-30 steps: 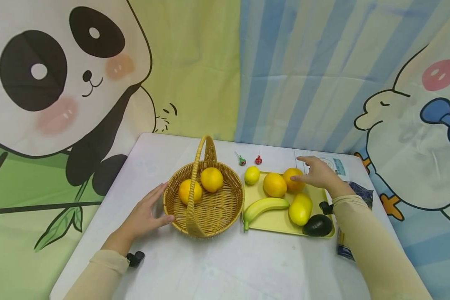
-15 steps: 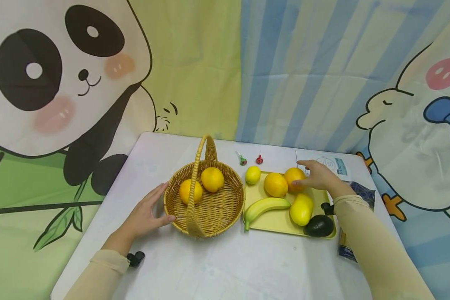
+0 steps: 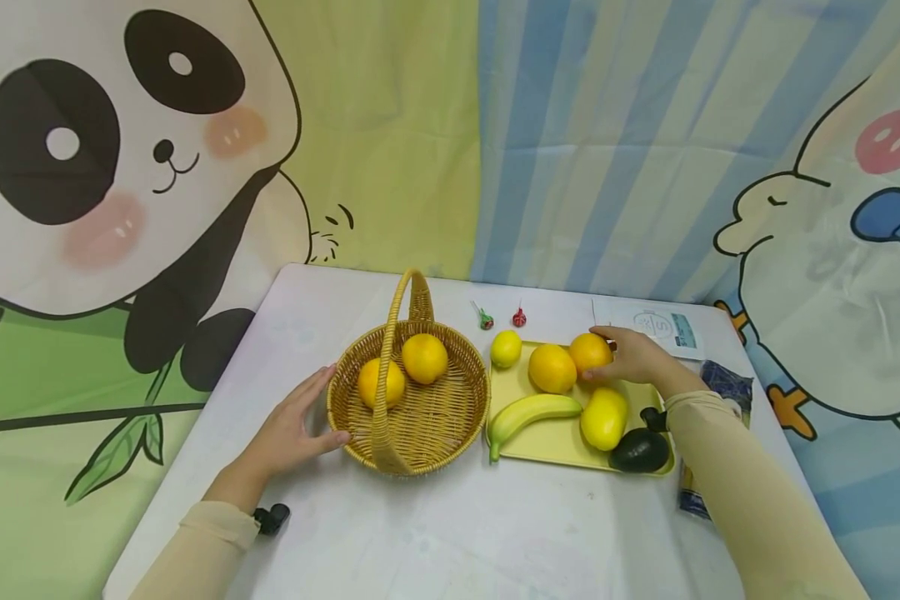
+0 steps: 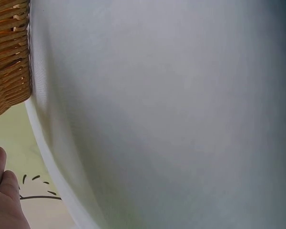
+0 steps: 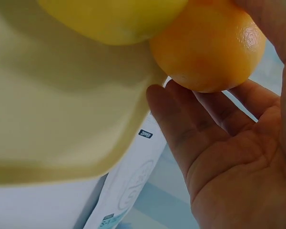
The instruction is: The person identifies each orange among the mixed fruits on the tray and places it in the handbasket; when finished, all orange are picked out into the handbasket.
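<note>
My left hand (image 3: pixel 291 431) rests against the left side of a wicker basket (image 3: pixel 450 417), thumb at its rim and fingers straight. Two oranges (image 3: pixel 424 359) lie inside the basket, under its tall handle. My right hand (image 3: pixel 637 360) holds an orange (image 3: pixel 589 353) at the back of a yellow tray (image 3: pixel 547 450); in the right wrist view its fingers (image 5: pixel 181 124) and thumb bend round that orange (image 5: pixel 209 47). Beside it sit another orange (image 3: pixel 552 368), a lemon (image 3: pixel 506 349), a banana (image 3: pixel 532 414), a yellow mango-shaped fruit (image 3: pixel 604 419) and an avocado (image 3: pixel 639 451).
Two lollipops, one green (image 3: pixel 485 318) and one red (image 3: pixel 519 317), lie behind the tray. A white packet (image 3: pixel 652 327) is at the back right, and a dark packet (image 3: pixel 727 382) lies partly under the right forearm. Printed cloth stands behind the white table (image 3: pixel 450 542).
My right hand has lowered slightly and its fingers have closed in round the rear orange on the tray. My left hand and the basket have stayed put.
</note>
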